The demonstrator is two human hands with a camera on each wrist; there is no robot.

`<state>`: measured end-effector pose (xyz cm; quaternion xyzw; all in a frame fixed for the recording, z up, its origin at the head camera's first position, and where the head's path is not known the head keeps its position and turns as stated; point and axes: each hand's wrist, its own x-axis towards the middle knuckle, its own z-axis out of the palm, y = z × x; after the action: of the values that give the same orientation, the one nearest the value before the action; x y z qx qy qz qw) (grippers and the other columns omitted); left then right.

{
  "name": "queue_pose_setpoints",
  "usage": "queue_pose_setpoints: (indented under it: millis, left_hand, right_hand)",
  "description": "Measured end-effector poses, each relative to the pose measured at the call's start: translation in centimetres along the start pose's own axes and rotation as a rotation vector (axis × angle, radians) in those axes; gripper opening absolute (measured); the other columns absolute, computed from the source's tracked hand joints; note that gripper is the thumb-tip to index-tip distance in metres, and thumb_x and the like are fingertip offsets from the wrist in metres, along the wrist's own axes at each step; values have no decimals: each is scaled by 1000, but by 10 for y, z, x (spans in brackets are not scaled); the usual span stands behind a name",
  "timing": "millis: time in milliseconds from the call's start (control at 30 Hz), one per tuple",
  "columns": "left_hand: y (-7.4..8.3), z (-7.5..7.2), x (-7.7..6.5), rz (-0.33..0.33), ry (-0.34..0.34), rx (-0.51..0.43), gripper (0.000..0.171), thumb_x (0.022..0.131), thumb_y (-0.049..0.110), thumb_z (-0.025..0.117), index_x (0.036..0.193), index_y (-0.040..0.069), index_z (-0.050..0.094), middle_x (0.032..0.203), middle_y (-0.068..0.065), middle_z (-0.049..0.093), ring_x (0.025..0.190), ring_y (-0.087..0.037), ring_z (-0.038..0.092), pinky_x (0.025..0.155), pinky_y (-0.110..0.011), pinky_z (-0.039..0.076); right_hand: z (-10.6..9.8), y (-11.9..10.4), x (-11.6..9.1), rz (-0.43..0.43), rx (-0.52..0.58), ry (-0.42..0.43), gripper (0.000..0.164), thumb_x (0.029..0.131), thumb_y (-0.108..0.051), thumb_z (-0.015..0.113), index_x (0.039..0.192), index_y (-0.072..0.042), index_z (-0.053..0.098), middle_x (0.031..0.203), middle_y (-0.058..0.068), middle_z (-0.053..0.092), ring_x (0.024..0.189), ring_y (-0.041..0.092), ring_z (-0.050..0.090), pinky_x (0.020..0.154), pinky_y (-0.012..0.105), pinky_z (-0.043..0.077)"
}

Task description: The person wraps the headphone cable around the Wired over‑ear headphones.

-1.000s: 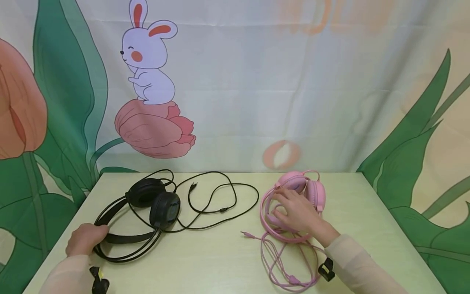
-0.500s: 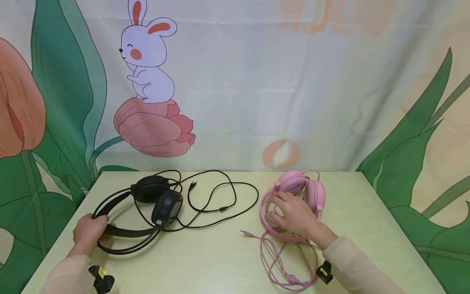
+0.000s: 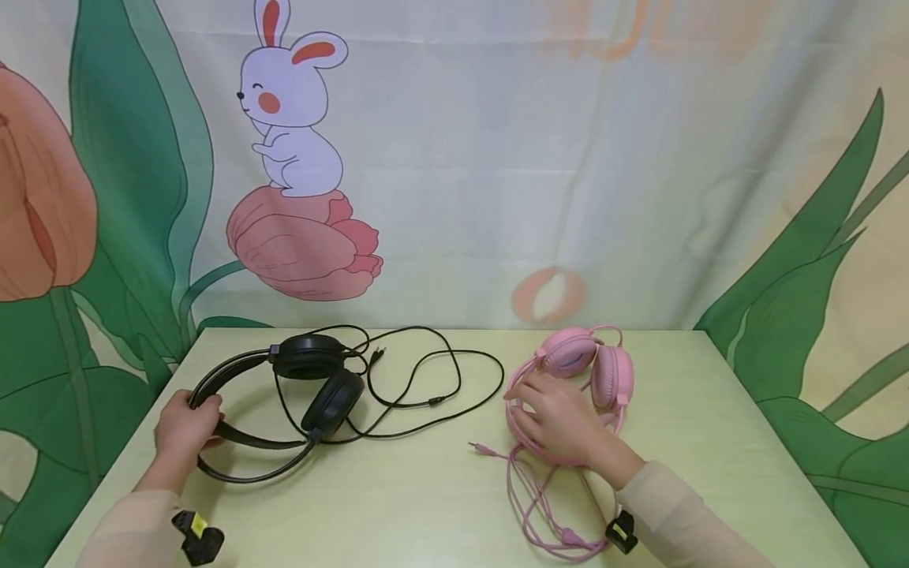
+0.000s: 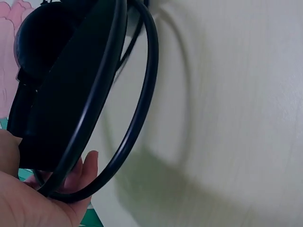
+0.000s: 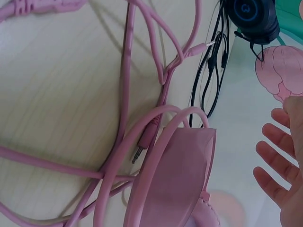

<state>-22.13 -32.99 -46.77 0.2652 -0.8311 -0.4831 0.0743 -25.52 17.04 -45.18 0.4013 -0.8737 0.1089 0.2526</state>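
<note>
At the left of the table, my left hand (image 3: 186, 426) grips the headband of the black headphones (image 3: 308, 356). The left wrist view shows the fingers and thumb around the black headband (image 4: 142, 104), which stands off the table over its shadow. My right hand (image 3: 557, 414) is over the headband of the pink headphones (image 3: 568, 351), whose ear cups point to the back. In the right wrist view the right hand's fingers (image 5: 279, 156) are loosely spread, apart from the pink headband (image 5: 175, 170), and hold nothing.
A black cable (image 3: 426, 406) with a plug loops across the middle of the table (image 3: 398, 505). The pink cable (image 3: 529, 513) lies coiled in front of the pink headphones, its plug (image 3: 484, 450) pointing left. A printed curtain (image 3: 454, 173) hangs behind the table.
My left hand has moved right and slightly toward the back with the black headphones, whose ear cups have shifted the same way and turned. The right hand has shifted slightly over the pink headphones.
</note>
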Motion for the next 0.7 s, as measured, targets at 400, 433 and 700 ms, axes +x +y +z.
queue_pose_setpoints:
  millis: [400,433,700]
  left_hand:
    - [39,2,-8,-12,28,-81,47,87,35,55,122,5,48,110,-15,53,59,7,51,55,-18,51]
    - [42,2,-8,10,22,-77,48,87,35,55,123,5,48,113,-16,53,58,8,52,55,-17,50]
    - [58,4,-7,212,18,123,47,89,39,51,124,8,50,87,-10,63,56,3,58,57,-21,46]
  right_hand:
    - [2,-7,5,5,17,37,14,82,-23,61,94,-19,66,94,-5,62,83,11,59,69,28,49]
    - [2,-8,5,10,16,36,14,82,-23,61,94,-19,66,94,-6,62,83,11,59,69,28,49]
    - [1,-9,6,20,27,29,13,82,-22,63,94,-20,67,93,-6,63,82,10,59,69,28,48]
